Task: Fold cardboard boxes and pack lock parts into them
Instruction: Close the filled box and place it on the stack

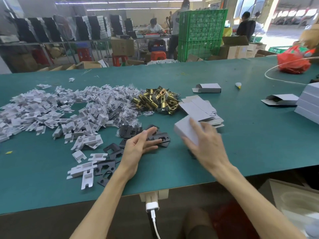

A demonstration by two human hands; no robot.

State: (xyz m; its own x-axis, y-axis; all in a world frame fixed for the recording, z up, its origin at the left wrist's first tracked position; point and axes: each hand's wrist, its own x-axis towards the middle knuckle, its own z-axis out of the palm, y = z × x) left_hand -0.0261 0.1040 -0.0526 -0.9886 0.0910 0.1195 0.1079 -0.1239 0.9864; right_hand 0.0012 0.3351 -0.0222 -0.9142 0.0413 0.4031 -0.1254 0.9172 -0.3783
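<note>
My right hand (206,145) grips a small folded grey cardboard box (185,129) just above the green table (241,138); the hand is motion-blurred. My left hand (139,145) hovers open, palm turned inward, over black metal strike plates (160,138) and holds nothing. A stack of flat grey box blanks (198,107) lies just beyond the held box. A pile of brass latch bolts (158,100) sits behind the plates. White plastic inserts (51,114) spread wide across the left, with bagged parts (120,100) among them.
Two folded boxes (208,87) (281,100) lie at the right rear beside a stack of white boxes (309,102). A red bag (293,61) and clear tubing are at the far right. A charger (151,205) hangs at the table's near edge. People work behind green crates (202,31).
</note>
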